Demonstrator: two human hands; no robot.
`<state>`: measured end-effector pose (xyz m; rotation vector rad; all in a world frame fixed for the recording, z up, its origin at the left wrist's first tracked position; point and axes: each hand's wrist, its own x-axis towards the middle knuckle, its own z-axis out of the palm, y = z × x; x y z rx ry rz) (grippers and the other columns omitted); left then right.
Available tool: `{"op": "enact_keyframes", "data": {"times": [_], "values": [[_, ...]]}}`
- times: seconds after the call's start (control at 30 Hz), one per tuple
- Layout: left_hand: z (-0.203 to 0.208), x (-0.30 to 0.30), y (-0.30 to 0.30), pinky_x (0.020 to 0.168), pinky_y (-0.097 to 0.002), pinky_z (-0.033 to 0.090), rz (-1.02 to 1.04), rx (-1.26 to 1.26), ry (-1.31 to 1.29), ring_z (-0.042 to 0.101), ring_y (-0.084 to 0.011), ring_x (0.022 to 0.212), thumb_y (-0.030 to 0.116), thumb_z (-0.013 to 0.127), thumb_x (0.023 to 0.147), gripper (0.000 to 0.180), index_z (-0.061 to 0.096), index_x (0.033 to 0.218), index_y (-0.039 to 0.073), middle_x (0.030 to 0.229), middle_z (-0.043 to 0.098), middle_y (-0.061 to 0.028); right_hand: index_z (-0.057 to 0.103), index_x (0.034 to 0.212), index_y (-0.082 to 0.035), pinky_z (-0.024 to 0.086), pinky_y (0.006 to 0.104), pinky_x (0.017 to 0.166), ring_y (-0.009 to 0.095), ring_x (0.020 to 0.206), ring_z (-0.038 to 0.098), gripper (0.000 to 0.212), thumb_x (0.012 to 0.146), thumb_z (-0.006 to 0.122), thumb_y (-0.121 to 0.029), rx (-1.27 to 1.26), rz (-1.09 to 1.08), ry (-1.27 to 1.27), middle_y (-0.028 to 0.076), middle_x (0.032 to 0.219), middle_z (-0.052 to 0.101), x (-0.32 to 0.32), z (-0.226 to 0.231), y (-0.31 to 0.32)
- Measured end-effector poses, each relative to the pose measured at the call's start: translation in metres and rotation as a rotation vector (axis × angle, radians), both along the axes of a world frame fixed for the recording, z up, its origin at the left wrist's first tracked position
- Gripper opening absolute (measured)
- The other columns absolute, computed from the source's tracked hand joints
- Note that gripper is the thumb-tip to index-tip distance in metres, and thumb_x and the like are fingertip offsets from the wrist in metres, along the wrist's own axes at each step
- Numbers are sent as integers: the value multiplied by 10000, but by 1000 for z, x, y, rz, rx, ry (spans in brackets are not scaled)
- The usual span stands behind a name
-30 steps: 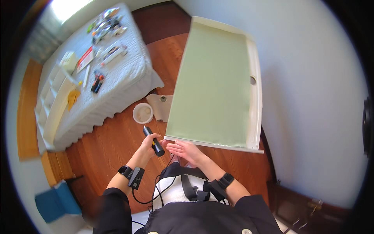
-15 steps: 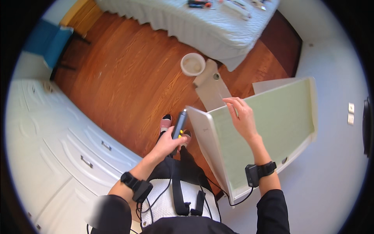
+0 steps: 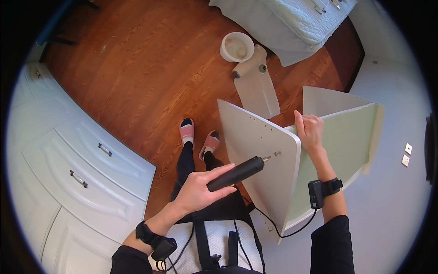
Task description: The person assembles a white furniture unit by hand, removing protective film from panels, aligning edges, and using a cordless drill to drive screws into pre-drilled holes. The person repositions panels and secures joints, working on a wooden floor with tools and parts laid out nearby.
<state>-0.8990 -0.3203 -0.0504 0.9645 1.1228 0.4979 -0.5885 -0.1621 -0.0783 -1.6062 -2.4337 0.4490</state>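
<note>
My left hand (image 3: 194,194) is wrapped around a black cordless electric screwdriver (image 3: 237,174). The driver's bit points right, its tip close to a screw (image 3: 277,153) that sticks out of a white side panel (image 3: 258,141); whether bit and screw touch is unclear. This panel belongs to a piece of furniture with a pale green board (image 3: 335,150) and a second white panel (image 3: 326,100) at the far end. By the near panel's upper corner, at the board's top edge, my right hand (image 3: 311,131) is closed with the thumb raised. What its fingers hold, if anything, is hidden.
White cabinet doors (image 3: 96,169) with metal handles line the left. On the wooden floor (image 3: 141,82) are a white tub (image 3: 237,47) and a beige mat-like piece (image 3: 258,86). A bed with a white cover (image 3: 296,27) stands beyond. A cable (image 3: 292,235) hangs from my right wrist device.
My left hand has swung the screwdriver from pointing upward to pointing right, toward the side panel. My right hand has gone from loosely open to closed at the board's edge. The view has shifted.
</note>
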Motion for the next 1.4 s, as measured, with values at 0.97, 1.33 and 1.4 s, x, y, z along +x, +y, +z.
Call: {"op": "enact_keyframes", "data": {"times": [0.97,1.33,1.4], "values": [[-13,-15,48,705,-287,562,-225,139,12,703,-273,825,224,775,788,575,576,1309,84,1040,699,-147,509,515,-25,309,356,447,266,413,413,400,905,572,-88,-41,19,42,97,482,475,-11,-2,-1],[0,-6,47,516,-301,481,-460,366,268,629,-241,612,227,697,846,621,458,1376,10,809,616,-134,519,521,-23,299,351,442,260,411,404,390,901,581,-85,-44,38,3,97,481,468,-11,0,0],[-2,-10,49,510,-308,477,-502,337,237,621,-244,601,225,690,849,634,443,1394,14,802,612,-136,520,524,-19,298,351,443,261,413,410,387,901,582,-82,-42,33,28,102,483,467,-12,0,0]]}}
